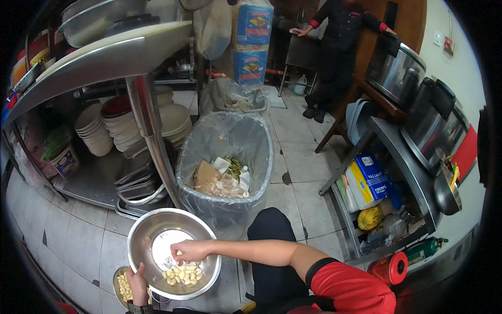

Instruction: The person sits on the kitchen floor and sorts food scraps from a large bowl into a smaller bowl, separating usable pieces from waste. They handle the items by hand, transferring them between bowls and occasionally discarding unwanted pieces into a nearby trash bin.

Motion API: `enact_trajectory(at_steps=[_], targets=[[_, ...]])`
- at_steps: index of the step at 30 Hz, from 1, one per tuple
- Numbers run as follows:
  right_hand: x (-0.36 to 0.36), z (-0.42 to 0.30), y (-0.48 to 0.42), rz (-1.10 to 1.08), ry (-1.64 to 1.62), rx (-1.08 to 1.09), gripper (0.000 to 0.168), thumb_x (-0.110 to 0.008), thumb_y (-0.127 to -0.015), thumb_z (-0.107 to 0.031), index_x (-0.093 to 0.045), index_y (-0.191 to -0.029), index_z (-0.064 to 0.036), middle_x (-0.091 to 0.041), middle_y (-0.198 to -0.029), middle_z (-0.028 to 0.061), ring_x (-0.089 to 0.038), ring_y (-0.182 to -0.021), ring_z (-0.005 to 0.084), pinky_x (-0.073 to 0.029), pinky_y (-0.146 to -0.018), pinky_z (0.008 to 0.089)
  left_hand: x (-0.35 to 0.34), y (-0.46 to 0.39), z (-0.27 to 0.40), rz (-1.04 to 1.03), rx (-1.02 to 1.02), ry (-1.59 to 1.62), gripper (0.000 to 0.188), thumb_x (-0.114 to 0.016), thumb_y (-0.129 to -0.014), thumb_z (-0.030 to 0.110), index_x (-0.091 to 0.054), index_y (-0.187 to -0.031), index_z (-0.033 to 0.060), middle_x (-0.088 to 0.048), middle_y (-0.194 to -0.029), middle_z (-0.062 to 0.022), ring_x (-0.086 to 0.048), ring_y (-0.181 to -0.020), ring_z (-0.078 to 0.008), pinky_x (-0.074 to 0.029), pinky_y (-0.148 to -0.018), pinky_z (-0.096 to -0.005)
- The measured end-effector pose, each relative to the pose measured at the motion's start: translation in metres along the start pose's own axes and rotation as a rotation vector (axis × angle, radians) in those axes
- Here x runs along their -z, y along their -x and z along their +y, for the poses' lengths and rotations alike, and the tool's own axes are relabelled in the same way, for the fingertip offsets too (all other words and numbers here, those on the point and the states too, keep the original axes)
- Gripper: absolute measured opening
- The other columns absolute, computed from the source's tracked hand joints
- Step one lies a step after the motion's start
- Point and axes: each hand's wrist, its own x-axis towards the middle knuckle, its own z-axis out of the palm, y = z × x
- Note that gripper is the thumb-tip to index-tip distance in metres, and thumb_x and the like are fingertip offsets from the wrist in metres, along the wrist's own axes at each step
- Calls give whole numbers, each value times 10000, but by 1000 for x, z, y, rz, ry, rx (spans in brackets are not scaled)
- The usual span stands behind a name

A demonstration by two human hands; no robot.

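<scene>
A large stainless steel bowl [137, 227] holds a heap of peeled garlic cloves [182, 274] at its near side. My left hand [138, 283], with a watch at the wrist, grips the bowl's near left rim. Inside the bowl, my right hand [189, 251] has its fingertips closed on a pale clove just above the heap. Below my left hand, partly hidden by it and the bowl, a smaller metal bowl [124, 285] holds more peeled cloves.
A plastic-lined bin [225, 133] of scraps stands beyond the bowl. Stacked bowls [121, 125] and metal trays [135, 176] sit on a shelf at left. At right is a steel rack [408, 145]. A person [341, 43] in dark clothes stands at the back.
</scene>
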Motion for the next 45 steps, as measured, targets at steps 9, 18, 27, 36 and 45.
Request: enact_trajectory(at_steps=[9, 18, 27, 36, 45], targets=[[1, 1, -4, -122, -141, -1, 122, -503, -857, -155, -460, -906, -51, -545, -786, 46, -503, -615, 102, -410, -531, 260, -1, -4, -4, 4, -24, 36, 292, -537, -814, 86, -515, -1059, -72, -593, -947, -113, -548, -795, -159, -421, -715, -268], [0, -5, -1, -176, -95, -28, 132, -493, -871, -154, -476, -935, -40, -570, -777, 39, -480, -604, 85, -400, -512, 250, -5, 3, 6, -6, -34, -16, 252, -527, -824, 82, -539, -1018, -79, -602, -900, -109, -545, -772, -145, -418, -701, -264], [4, -4, -2, -260, -267, -64, 140, -528, -859, -167, -490, -921, -47, -557, -795, 26, -474, -621, 81, -397, -508, 226, -3, 5, 6, 32, -36, -47, 260, -518, -822, 92, -541, -1013, -84, -601, -892, -107, -541, -764, -141, -416, -697, -261], [10, -7, -1, -205, -363, -78, 167, -495, -885, -222, -472, -936, -64, -547, -833, 24, -512, -721, 82, -407, -567, 229, -2, 3, 6, -10, -17, 11, 257, -521, -824, 87, -534, -1020, -78, -599, -905, -103, -543, -774, -145, -421, -706, -259], [8, -10, -2, -176, -355, -25, 154, -469, -895, -184, -450, -926, -35, -600, -910, 88, -553, -749, 113, -437, -588, 246, 1, 2, 1, -29, -24, 15, 266, -531, -824, 93, -528, -1025, -80, -595, -924, -115, -545, -792, -150, -425, -723, -265]])
